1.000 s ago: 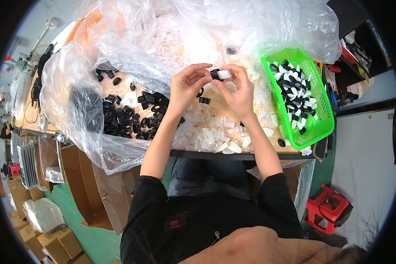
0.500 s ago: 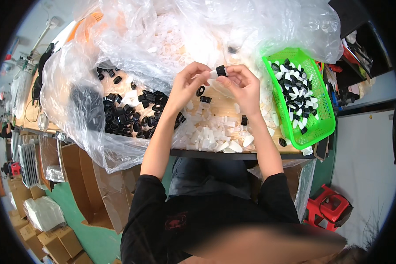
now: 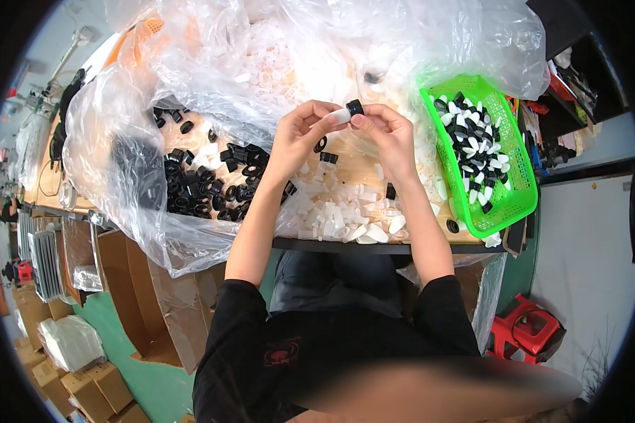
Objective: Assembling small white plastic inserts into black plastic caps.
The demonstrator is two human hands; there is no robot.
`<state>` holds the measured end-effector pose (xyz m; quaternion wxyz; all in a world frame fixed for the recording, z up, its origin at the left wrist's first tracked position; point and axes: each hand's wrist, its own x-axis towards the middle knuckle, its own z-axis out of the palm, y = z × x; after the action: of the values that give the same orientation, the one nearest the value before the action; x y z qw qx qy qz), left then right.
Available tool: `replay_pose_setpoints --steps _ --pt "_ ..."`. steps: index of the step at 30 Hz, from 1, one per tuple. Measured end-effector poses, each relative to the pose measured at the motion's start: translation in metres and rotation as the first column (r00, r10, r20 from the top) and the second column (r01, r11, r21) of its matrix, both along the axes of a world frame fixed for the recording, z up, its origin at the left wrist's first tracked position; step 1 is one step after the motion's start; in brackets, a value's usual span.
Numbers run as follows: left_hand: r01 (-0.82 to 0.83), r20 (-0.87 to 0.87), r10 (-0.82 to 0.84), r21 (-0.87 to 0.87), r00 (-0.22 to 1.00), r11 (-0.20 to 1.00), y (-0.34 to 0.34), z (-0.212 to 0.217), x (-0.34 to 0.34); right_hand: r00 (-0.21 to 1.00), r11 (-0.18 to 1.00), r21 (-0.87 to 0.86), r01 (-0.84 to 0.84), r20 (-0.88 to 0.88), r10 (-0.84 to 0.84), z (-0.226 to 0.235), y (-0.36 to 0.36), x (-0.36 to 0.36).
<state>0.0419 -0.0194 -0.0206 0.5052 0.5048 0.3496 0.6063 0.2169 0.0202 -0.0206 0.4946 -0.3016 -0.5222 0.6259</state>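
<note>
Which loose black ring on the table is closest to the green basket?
The black ring beside the near end of the green basket, right of the right forearm; every other loose one lies farther left.

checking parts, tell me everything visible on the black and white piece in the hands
The small, plastic-looking black and white piece has a short black cylindrical end at the right hand and a white end at the left hand. Both pinch it, slightly slanted, above the wooden table, partly hiding its outline.
</note>
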Motion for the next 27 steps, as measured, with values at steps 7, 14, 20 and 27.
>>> replay_pose_setpoints --steps 7,14,20,27 --pt "0.096 0.092 -0.088 -0.095 0.992 0.991 0.001 -0.001 -0.004 1.0 1.0 0.003 -0.004 0.005 0.004 -0.004 0.002 0.001" --pt "-0.046 -0.102 0.035 -0.108 0.994 0.993 0.001 -0.002 0.004 0.999 1.0 0.012 -0.024 0.033 0.024 -0.006 0.001 -0.003" --pt "0.013 0.025 -0.009 -0.188 1.0 0.982 0.0 0.002 0.002 0.999 0.999 0.03 -0.034 0.037 0.033 -0.004 0.0 -0.002" --pt "0.049 -0.139 -0.064 -0.109 0.988 0.993 0.004 -0.005 0.005 0.94 0.937 0.311 -0.158 0.337 0.046 -0.004 0.014 0.013"
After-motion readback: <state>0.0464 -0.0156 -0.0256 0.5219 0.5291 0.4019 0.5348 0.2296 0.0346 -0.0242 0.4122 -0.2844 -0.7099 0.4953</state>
